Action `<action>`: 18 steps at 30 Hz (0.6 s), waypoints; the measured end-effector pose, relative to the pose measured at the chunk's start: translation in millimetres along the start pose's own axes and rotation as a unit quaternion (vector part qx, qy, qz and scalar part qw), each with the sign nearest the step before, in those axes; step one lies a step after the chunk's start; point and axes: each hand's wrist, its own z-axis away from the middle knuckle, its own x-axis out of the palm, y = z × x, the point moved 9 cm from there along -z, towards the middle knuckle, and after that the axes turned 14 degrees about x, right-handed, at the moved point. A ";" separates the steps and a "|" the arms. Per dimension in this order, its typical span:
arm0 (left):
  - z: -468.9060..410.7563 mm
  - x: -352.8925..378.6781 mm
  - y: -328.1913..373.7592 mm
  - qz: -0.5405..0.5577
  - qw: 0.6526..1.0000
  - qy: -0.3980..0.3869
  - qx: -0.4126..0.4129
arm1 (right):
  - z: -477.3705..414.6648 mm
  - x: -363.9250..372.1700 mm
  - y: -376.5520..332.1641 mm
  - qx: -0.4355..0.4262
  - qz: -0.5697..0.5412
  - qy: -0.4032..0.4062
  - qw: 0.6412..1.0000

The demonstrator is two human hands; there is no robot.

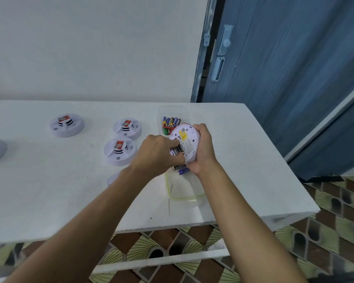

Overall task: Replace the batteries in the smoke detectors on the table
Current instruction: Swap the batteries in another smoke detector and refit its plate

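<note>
- Nearest me, a clear tray [182, 193] on the desk [49, 190] holds two loose batteries [181, 169].
- Above it, my right hand [202, 148] is wrapped around the rim of the upturned smoke detector [189, 139]; my left hand [159, 152] pinches a battery [178, 150] at its compartment.
- I'd keep the detector steady, match polarity, and press the battery flat.
- Beyond, a box of batteries [171, 123]; three more detectors [120, 151] lie to the left.
</note>
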 end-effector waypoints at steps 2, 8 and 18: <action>-0.5 2.7 3.1 0.001 1.000 -0.004 0.003 | -0.7 -3.7 0.6 0.005 -0.003 0.004 1.000; -4.0 8.4 10.8 0.003 1.000 0.008 0.017 | 2.0 -13.0 -1.0 0.009 -0.010 0.003 1.000; -7.3 -0.6 -1.9 0.095 0.991 0.099 0.006 | 3.9 -18.9 -7.0 -0.044 -0.014 0.032 0.998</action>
